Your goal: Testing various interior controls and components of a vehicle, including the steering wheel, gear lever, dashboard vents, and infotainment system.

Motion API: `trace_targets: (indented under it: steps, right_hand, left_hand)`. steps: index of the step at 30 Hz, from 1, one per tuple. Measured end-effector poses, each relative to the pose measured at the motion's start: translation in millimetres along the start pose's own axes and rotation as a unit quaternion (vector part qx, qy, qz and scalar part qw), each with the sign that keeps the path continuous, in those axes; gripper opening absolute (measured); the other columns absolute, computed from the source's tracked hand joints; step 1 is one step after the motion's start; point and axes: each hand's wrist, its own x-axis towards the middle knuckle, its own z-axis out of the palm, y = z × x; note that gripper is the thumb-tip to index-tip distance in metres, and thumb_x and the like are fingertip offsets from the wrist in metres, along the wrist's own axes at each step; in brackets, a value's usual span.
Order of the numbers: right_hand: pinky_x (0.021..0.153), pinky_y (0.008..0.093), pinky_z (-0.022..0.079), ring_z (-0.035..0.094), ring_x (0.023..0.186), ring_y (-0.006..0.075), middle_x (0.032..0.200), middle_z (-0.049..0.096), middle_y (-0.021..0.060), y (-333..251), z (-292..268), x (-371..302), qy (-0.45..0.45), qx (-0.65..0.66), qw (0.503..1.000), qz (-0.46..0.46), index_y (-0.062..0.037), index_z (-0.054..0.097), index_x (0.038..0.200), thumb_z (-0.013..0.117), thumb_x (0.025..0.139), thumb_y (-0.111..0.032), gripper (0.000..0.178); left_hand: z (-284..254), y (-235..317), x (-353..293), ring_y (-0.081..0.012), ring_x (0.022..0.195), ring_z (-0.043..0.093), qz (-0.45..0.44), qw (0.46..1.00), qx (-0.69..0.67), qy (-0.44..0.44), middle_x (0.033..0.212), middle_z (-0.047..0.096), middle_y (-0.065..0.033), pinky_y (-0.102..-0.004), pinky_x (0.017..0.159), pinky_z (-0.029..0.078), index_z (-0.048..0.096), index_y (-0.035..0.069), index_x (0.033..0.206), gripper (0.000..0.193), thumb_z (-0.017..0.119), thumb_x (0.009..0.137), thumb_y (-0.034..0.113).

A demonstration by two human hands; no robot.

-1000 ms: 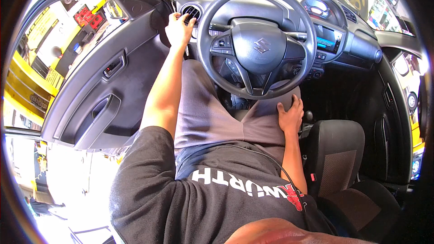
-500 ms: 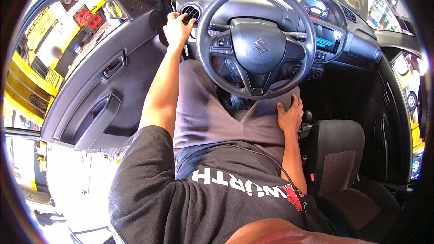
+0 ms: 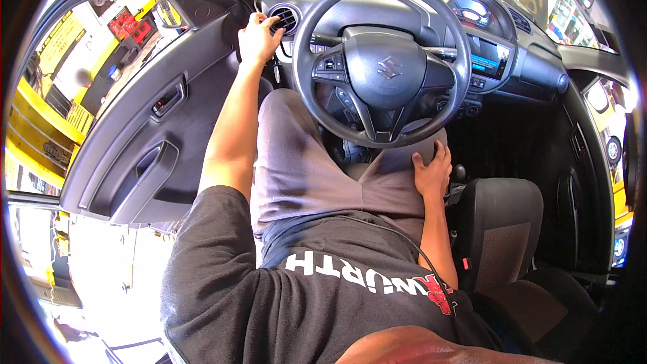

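Note:
I sit behind a black steering wheel in a car. My left hand is at the left end of the dashboard, its fingers slightly bent and apart at the outer edge of the round air vent. Nothing shows in its grasp; whether the fingertips touch the vent I cannot tell. My right hand lies on my right thigh with fingers spread and holds nothing. Between the two arms are my grey trousers.
At the left the driver's door stands open, with its inner handle and pull pocket showing. A lit screen and an instrument cluster sit right of the wheel. The passenger seat and gear knob are at my right.
My left hand and arm have shifted a little to the left, away from the middle of the vent. My left leg has moved slightly left too. The right hand stays put.

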Motion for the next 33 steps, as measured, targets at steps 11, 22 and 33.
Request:
trace_targets:
  steps: [11,22,33]
  right_hand:
    - [0.118,0.0567,0.036,0.036,0.148,0.0436,0.165,0.033,0.0195,-1.6,0.4,0.2,-0.003,-0.008,1.0,-0.004,-0.0128,0.041,0.157,0.074,0.092,-0.046,0.08]
    - [0.115,0.0546,0.04,0.041,0.144,0.0441,0.16,0.039,0.0199,5.8,3.4,3.9,0.025,0.01,1.0,-0.011,-0.0106,0.047,0.151,0.074,0.092,-0.044,0.073]
    - [0.107,0.0455,0.048,0.059,0.129,0.0388,0.136,0.063,0.0222,70.7,41.8,165.0,0.112,0.189,0.972,0.087,-0.0027,0.056,0.138,0.074,0.088,-0.029,0.059]
  left_hand:
    - [-1.6,-10.2,1.6,-0.0203,0.114,0.064,0.028,0.999,0.01,-0.022,0.123,0.061,-0.0041,-0.0438,0.094,0.049,0.073,0.026,0.129,0.042,0.075,0.09,0.042]
    - [-17.3,-1.4,-6.8,-0.0311,0.121,0.065,-0.005,0.999,-0.052,-0.001,0.134,0.061,-0.0132,-0.0438,0.1,0.054,0.07,0.023,0.132,0.048,0.079,0.087,0.04]
    - [-30.8,62.4,-182.6,-0.0357,0.14,0.049,-0.024,0.973,0.001,-0.23,0.148,0.056,-0.0166,-0.0464,0.117,0.038,0.064,0.007,0.139,0.055,0.065,0.096,0.041]
